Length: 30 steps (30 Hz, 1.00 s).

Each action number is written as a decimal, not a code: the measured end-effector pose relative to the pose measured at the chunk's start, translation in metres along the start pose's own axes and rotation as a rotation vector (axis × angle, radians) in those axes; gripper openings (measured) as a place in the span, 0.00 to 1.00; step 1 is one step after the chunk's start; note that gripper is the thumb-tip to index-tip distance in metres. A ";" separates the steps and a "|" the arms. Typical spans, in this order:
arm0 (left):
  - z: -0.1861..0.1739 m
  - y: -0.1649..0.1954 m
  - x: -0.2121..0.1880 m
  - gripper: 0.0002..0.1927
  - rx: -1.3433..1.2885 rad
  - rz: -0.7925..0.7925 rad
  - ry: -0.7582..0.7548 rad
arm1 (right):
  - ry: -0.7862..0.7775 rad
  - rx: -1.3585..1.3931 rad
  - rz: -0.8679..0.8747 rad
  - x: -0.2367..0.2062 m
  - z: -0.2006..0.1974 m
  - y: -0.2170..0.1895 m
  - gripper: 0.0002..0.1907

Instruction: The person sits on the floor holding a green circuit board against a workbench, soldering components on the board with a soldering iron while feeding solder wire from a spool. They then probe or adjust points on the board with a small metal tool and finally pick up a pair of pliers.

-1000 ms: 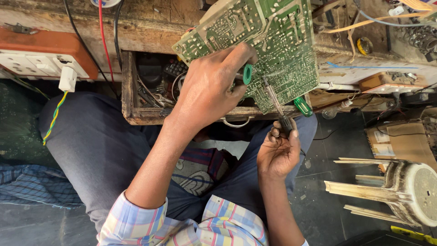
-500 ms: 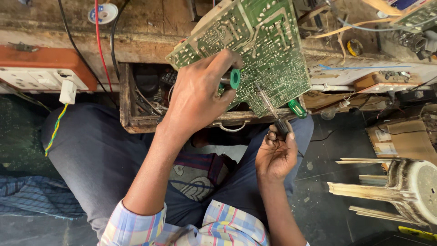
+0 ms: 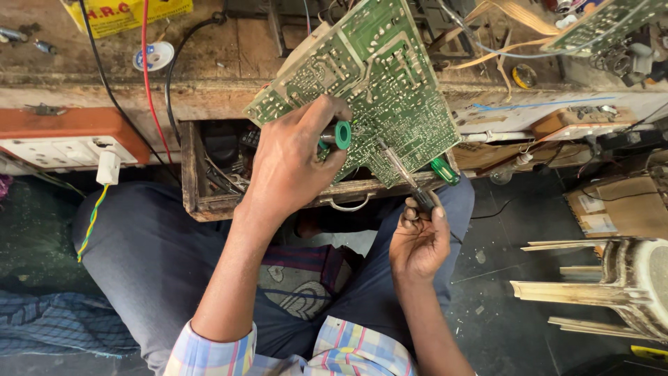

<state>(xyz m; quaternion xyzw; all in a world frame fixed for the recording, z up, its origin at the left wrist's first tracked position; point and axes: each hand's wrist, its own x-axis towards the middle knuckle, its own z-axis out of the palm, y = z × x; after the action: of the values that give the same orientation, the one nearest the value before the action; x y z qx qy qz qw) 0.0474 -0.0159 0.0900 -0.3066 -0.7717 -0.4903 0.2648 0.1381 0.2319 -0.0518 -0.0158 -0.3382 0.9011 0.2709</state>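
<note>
Hands working on a green printed circuit board (image 3: 379, 83) at a cluttered wooden workbench (image 3: 209, 69).
Board tilted, upper centre of frame, solder side facing camera. Left hand (image 3: 292, 163) curled around a tool with a round green cap (image 3: 342, 134), thumb pressed against the board's lower left part. Right hand (image 3: 419, 240), centre right and below the board, pinches the dark handle of a thin metal-tipped tool (image 3: 403, 174), tip touching the board's lower edge. Open wooden drawer (image 3: 209, 202) sits under the left hand.

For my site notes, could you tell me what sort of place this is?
Probably a small electronics repair workshop: a green circuit board under a soldering iron, a cluttered wooden workbench, loose wires.
</note>
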 end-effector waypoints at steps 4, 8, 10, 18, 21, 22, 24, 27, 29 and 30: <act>0.000 0.001 0.001 0.20 -0.015 0.005 0.004 | -0.019 0.004 -0.008 0.004 -0.004 -0.006 0.19; 0.001 0.002 0.000 0.19 -0.016 -0.010 -0.022 | 0.022 -0.062 -0.031 0.007 -0.008 -0.010 0.19; 0.001 0.002 0.001 0.20 -0.013 0.003 -0.026 | -0.004 -0.094 -0.049 0.010 -0.008 -0.012 0.19; 0.001 0.001 0.001 0.21 0.000 -0.003 -0.040 | -0.051 -0.198 -0.123 0.017 -0.004 -0.019 0.19; 0.001 0.000 0.000 0.21 -0.006 -0.008 -0.045 | -0.053 -0.223 -0.129 0.017 0.000 -0.020 0.20; 0.001 0.000 0.000 0.21 -0.011 -0.009 -0.046 | -0.053 -0.228 -0.129 0.017 0.001 -0.019 0.20; 0.002 -0.001 0.000 0.21 0.004 -0.006 -0.048 | -0.066 -0.242 -0.144 0.017 0.002 -0.019 0.20; 0.003 -0.002 -0.001 0.21 0.020 0.002 -0.048 | -0.083 -0.253 -0.154 0.018 0.004 -0.018 0.20; 0.004 -0.003 -0.002 0.21 0.024 0.008 -0.045 | -0.085 -0.261 -0.153 0.017 0.003 -0.018 0.20; 0.004 -0.004 -0.002 0.21 0.026 0.013 -0.040 | -0.084 -0.265 -0.153 0.018 0.003 -0.018 0.20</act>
<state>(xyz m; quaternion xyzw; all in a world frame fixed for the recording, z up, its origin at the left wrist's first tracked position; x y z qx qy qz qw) 0.0455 -0.0136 0.0849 -0.3179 -0.7810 -0.4723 0.2566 0.1313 0.2503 -0.0352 0.0122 -0.4652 0.8253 0.3197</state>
